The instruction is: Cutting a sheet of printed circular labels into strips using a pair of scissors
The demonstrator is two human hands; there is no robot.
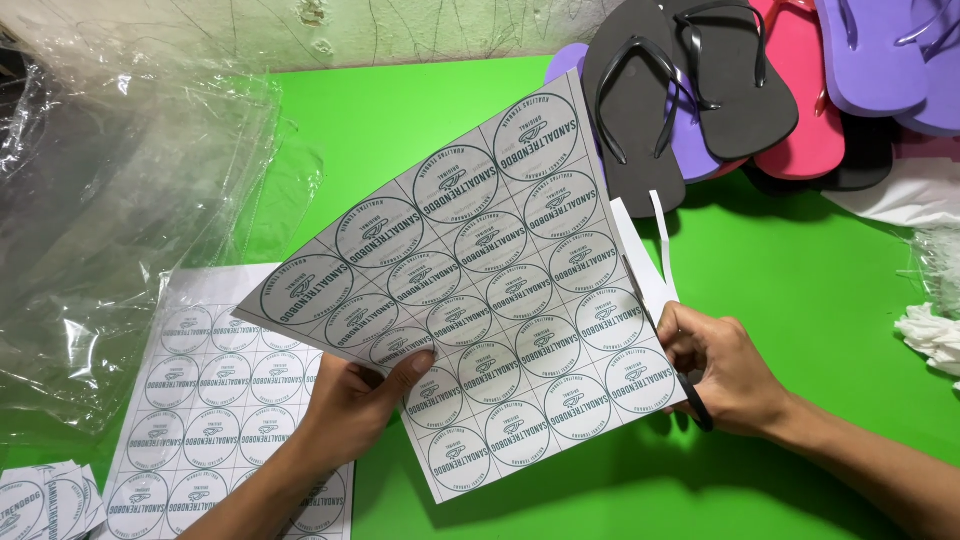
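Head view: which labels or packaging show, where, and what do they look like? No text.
Held label sheet: centre, between left hand and right hand; white, grid of dark-green round labels.
Second label sheet: flat on green table, lower left; same pattern.
Cut labels: bottom-left corner, small white stack.
Clear plastic bags: left side, transparent, crumpled.

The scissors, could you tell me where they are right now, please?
In the head view the scissors are in the right hand, right of centre, at the right edge of the held sheet of round labels, above the green table.
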